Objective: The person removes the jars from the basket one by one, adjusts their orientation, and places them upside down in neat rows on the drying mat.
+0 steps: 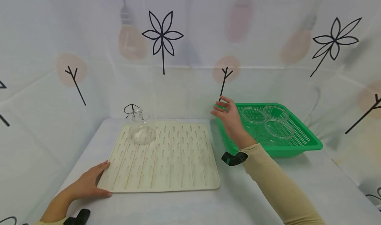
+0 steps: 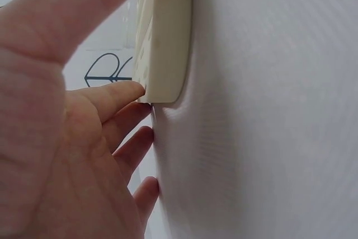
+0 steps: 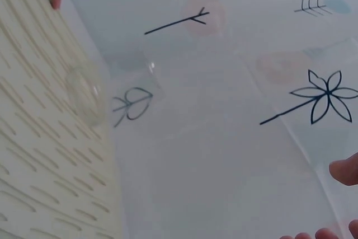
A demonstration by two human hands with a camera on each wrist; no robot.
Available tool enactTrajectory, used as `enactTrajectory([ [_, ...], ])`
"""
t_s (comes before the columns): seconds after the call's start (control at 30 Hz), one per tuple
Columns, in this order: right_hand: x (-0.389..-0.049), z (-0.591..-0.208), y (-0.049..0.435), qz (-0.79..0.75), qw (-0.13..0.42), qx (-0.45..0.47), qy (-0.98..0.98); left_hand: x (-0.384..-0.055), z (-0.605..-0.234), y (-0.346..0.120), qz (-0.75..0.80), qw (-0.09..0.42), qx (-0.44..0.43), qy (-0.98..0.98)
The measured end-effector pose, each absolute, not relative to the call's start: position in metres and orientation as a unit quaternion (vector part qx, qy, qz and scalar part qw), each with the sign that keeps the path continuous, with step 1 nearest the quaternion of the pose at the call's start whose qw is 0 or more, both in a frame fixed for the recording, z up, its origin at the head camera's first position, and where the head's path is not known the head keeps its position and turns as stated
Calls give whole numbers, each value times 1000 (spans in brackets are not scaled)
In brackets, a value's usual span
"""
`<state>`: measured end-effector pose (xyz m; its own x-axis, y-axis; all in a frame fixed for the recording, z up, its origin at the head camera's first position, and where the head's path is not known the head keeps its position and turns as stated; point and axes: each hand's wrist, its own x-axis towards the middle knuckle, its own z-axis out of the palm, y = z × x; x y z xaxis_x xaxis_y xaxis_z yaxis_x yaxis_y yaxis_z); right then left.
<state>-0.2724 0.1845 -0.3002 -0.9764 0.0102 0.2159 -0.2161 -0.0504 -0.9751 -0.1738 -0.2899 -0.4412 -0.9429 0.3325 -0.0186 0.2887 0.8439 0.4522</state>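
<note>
A cream ridged drying mat [image 1: 166, 172] lies flat, with its front left corner between the thumb and fingers of my left hand [image 1: 90, 182]. In the left wrist view, the index fingertip touches the mat's edge [image 2: 168, 43] while the other fingers extend beside it. Near the mat's back left stands a clear glass piece [image 1: 143, 135], a wide round part at the bottom and a smaller round part above. My right hand [image 1: 229, 117] is raised by the basket's left rim, fingers loosely bent and holding nothing. Clear round glass dishes [image 1: 279, 129] sit in the green basket [image 1: 306, 142].
A white cloth [image 1: 166, 208] covers the table. Behind it hangs a white sheet [image 1: 190, 93] printed with dark leaves and pink bulbs. The basket stands to the right of the mat, and the right forearm [image 1: 276, 182] crosses in front of it.
</note>
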Motion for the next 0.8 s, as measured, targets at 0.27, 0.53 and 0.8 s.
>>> enactTrajectory([
  [0.27,-279,-298,205,731,81,55,-675,-174,-443,-290,221,47,158,961],
  [0.53,-284,-297,226,726,91,38,-681,-172,-442,-290,238,49,155,958],
  [0.8,-290,-298,249,716,122,15,-687,-175,-444,-292,230,48,159,959],
])
